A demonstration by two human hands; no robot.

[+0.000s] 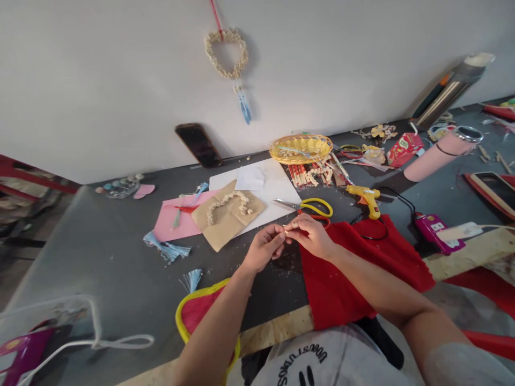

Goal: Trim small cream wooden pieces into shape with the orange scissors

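Note:
My left hand [265,246] and my right hand [309,234] meet over the dark table, fingertips pinched together around a tiny pale piece [286,231]. Its kind is too small to make out. Just beyond my right hand lie scissors [316,207] with yellow and orange handles. To the left, a brown paper sheet [219,228] carries a curved string of small cream-coloured pieces [227,200]. Under my right forearm spreads a red cloth [322,289].
A yellow glue gun [366,198] with a black cord lies right of the scissors. Behind stand a yellow basket [300,153], a pink bottle [440,153] and a drink carton [405,149]. A phone [199,145] leans on the wall below a heart-shaped wreath [209,51]. Blue tassels [167,249] lie left.

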